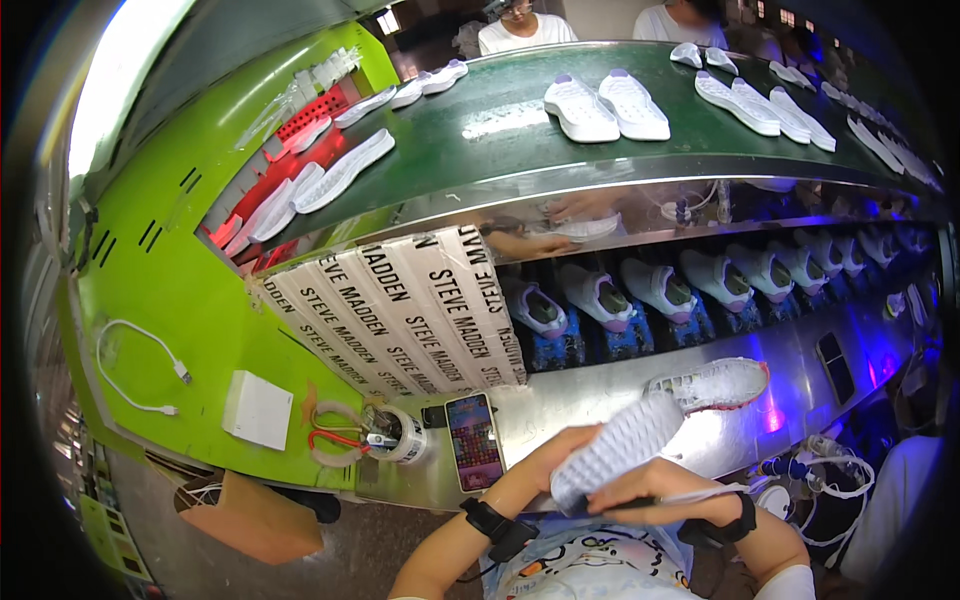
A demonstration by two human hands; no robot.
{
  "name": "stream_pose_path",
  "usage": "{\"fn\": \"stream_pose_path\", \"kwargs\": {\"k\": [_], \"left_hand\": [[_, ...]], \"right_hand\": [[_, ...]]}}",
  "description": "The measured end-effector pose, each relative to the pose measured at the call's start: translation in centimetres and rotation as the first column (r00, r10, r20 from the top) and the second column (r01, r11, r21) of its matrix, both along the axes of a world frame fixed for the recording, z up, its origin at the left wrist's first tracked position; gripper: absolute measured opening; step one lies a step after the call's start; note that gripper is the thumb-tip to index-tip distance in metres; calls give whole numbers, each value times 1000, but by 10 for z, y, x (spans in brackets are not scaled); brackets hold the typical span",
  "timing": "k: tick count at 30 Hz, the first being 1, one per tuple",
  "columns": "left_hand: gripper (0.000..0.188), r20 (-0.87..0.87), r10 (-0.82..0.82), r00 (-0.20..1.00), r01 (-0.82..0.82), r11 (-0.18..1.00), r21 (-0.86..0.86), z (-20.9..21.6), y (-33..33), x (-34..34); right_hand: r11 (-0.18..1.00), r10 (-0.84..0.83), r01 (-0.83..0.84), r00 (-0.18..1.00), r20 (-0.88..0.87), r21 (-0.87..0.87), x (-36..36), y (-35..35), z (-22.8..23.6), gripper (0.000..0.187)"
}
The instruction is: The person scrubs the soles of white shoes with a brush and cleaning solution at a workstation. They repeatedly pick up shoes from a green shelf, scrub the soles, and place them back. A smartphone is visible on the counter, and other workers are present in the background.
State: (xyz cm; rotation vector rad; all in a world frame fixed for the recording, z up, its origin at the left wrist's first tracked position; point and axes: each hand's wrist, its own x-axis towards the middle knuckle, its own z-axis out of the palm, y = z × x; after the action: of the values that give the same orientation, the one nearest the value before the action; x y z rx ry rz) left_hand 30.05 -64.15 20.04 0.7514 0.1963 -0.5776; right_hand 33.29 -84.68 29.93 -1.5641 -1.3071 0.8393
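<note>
Silvery bench [530, 412] behind, left fingers [572, 443] and right fingers [632, 487] grip a whitish, wavy-treaded sole [622, 445].

1. Bare bench metal [565, 405] at centre, between the taped carton [400, 315] and the lying white shoe [715, 383], left a hand room to pass.
2. The taped carton blocked sideways reach from the left to the shoe row [655, 285] at right.
3. Just below it, a lit phone [475, 443] and a tool cup [412, 440] crowded the way.
4. At lower centre, the white sole [625, 445] between left hand [562, 455] and right hand [638, 485] obstructed the lying white shoe's left end.
5. A dark slab [835, 368] at right and white cables [840, 480] at lower right narrowed passage.
6. Up top, the green belt [445, 170] offered a wide gap left of the paired soles [608, 108].
</note>
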Motion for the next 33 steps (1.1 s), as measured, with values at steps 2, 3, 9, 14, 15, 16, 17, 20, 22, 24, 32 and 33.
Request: {"fn": "stream_pose_path", "kwargs": {"k": [2,3,9,14,15,16,17,20,22,24,32,33], "left_hand": [[37,-60,-192,980,194,980,34,-5,-2,-7],[39,-51,-269,962,268,963,-35,-13,2,-6],[61,-349,-306,886,170,913,-370,-12,23,1],[63,-28,403,915,-363,789,-495,19,-40,-25],[64,18,384,923,-292,733,-614,11,-41,-27],[65,62,361,930,-207,656,-726,-5,-40,-29],[66,29,352,935,-265,753,-602,-5,-36,-30],[62,-69,405,912,-286,505,-815,-6,-49,-21],[62,-94,465,880,-382,578,-721,1,-45,-17],[62,-68,549,833,-476,650,-593,13,-46,-10],[66,65,334,941,-216,733,-645,26,-23,4],[67,98,342,934,-216,764,-607,29,-21,6]], "right_hand": [[988,90,-80,993,75,-134,7,-4,15,23],[997,82,-78,978,192,-30,8,-2,13,23],[976,-217,206,957,-193,-75,14,-31,20,22],[866,-490,450,851,-189,-216,-5,-11,19,25],[816,-576,560,769,-278,-142,-6,-4,15,24],[737,-649,671,669,-362,-83,-5,2,8,24],[698,-694,699,714,-95,152,-5,5,0,23],[853,-485,380,830,276,358,-27,14,-16,22],[861,-454,482,872,-184,160,-30,11,-12,24],[708,-672,666,737,-66,235,-7,14,1,20],[957,-286,274,820,-496,-97,-3,-5,5,19],[962,-271,211,797,-539,-172,4,-10,10,19]]}}
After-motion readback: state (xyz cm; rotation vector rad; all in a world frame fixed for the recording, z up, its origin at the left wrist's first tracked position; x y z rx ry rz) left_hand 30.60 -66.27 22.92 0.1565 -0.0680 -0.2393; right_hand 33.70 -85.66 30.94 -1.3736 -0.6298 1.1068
